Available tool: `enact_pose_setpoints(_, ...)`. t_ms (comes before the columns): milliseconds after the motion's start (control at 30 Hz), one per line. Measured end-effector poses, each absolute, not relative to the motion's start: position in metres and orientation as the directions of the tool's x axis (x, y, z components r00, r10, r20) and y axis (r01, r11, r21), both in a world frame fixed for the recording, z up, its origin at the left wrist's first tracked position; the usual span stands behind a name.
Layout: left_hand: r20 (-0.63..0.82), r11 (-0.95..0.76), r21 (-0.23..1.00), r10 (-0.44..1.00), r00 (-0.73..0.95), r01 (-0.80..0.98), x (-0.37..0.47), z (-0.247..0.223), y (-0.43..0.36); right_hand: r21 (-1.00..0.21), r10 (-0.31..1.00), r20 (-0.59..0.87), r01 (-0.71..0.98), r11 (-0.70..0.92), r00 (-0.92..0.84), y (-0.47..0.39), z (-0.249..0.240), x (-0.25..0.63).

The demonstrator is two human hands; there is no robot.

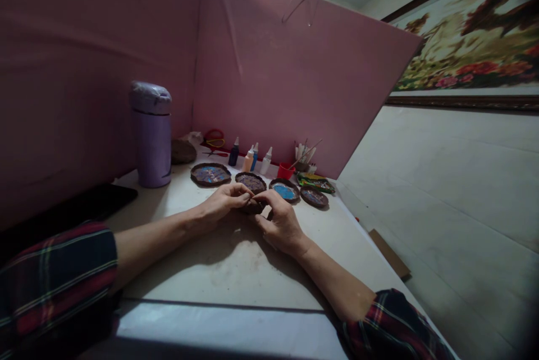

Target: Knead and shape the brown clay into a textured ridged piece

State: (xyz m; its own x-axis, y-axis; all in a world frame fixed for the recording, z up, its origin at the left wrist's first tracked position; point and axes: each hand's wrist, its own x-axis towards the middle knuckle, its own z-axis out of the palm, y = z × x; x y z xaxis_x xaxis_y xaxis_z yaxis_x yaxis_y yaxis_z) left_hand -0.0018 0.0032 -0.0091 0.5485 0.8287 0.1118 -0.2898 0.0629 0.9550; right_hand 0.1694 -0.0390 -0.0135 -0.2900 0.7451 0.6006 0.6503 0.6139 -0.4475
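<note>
My left hand (225, 201) and my right hand (281, 224) meet at the middle of the table. Between them is a small dark brown clay piece (251, 208), mostly hidden by my fingers. The left thumb and fingers pinch its upper edge, while the right fingers curl around its right side. Just behind stand shallow brown clay dishes with raised rims: a wide one with blue and purple colouring (210, 174), a purple-speckled one (251, 181), one with a bright blue middle (284, 190) and a small dark one (314, 197).
A purple flask (152, 135) stands at the left, beside a dark flat object (122, 198). Along the back are squeeze bottles (248, 160), scissors (215, 153), a red cup (286, 171), a holder of brushes (304, 159) and a green packet (315, 183). Pink boards (295, 79) wall the white table (202, 276).
</note>
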Motion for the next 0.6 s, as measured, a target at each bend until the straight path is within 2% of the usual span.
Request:
enact_pose_setpoints(133, 0.084, 0.121, 0.939, 0.826, 0.558, -0.322, -0.0012, -0.0074, 0.0009, -0.462, 0.75, 0.598, 0.644, 0.61, -0.281, -0.0399, -0.0122, 0.1695)
enact_pose_setpoints(233, 0.099, 0.101, 0.945, 0.818, 0.567, -0.31, -0.001, -0.007, 0.0008, -0.477, 0.751, 0.6, 0.631, 0.612, -0.275, -0.0402, -0.0113, 0.1695)
enact_pose_setpoints(467, 0.176, -0.128, 0.984, 0.787, 0.591, -0.123, -0.0044, -0.0049, 0.0054, -0.536, 0.787, 0.574, 0.624, 0.569, -0.225, -0.0372, -0.0115, 0.1701)
enact_pose_setpoints(600, 0.25, -0.245, 0.965, 0.768, 0.59, -0.09, -0.005, -0.0065, 0.0088, -0.551, 0.799, 0.561, 0.622, 0.556, -0.217, -0.037, -0.0119, 0.1705)
